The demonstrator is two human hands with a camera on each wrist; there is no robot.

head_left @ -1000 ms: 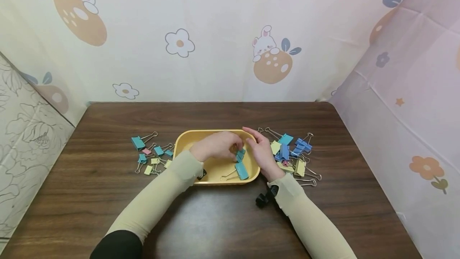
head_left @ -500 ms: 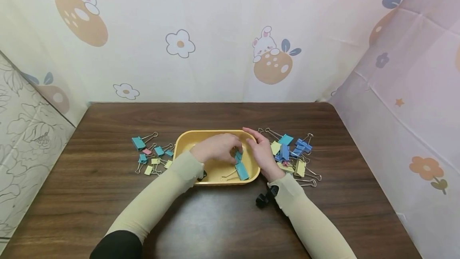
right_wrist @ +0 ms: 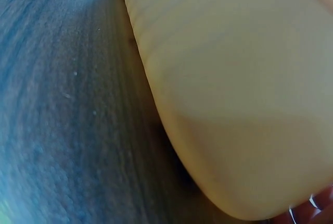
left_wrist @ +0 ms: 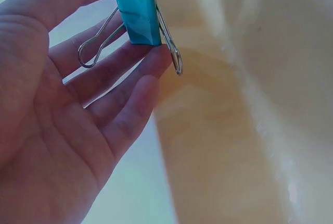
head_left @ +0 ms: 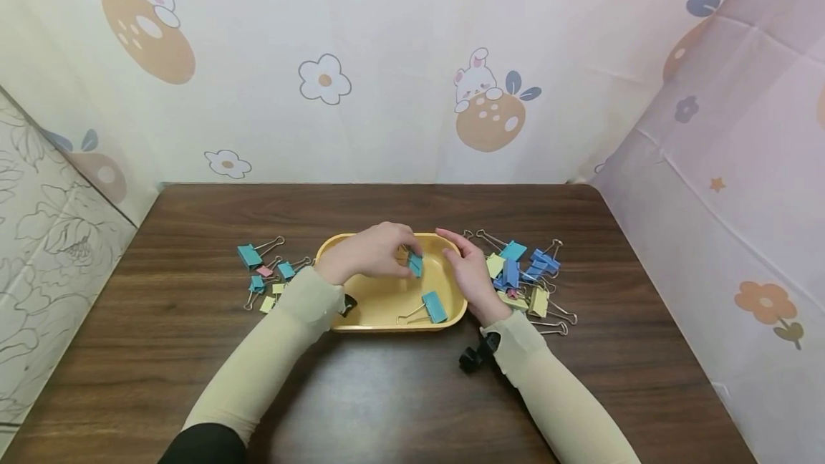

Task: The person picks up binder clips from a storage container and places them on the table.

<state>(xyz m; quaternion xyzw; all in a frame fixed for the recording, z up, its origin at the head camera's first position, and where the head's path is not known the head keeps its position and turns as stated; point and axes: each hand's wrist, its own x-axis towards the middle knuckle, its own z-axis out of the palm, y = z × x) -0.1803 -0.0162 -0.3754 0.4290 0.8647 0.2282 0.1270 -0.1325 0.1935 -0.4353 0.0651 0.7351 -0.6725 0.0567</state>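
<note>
In the head view my left hand [head_left: 374, 253] pinches a teal binder clip [head_left: 415, 264] over the tray. Up close in the left wrist view, that clip [left_wrist: 139, 15] hangs between thumb and fingers, its two wire handles spread apart. Another teal binder clip [head_left: 435, 307] lies on the floor of the yellow plastic tray [head_left: 387, 329], near its front right corner. My right hand [head_left: 475, 281] grips the tray's right end. The right wrist view is filled by the tray's outer wall [right_wrist: 234, 94], with fingertips [right_wrist: 307, 211] just visible at the bottom right corner.
Left of the tray lie several small binder clips, among them a teal one [head_left: 250, 256] and a pink one [head_left: 265, 272]. A heap of blue, yellow and teal clips [head_left: 510, 272] sits beside my right hand. All rest on a dark wooden table [head_left: 387, 392] before a curtain [head_left: 387, 127].
My left hand has moved up and left, lifting the smaller teal binder clip from beside the other one in the tray. My right hand keeps its place on the tray.
</note>
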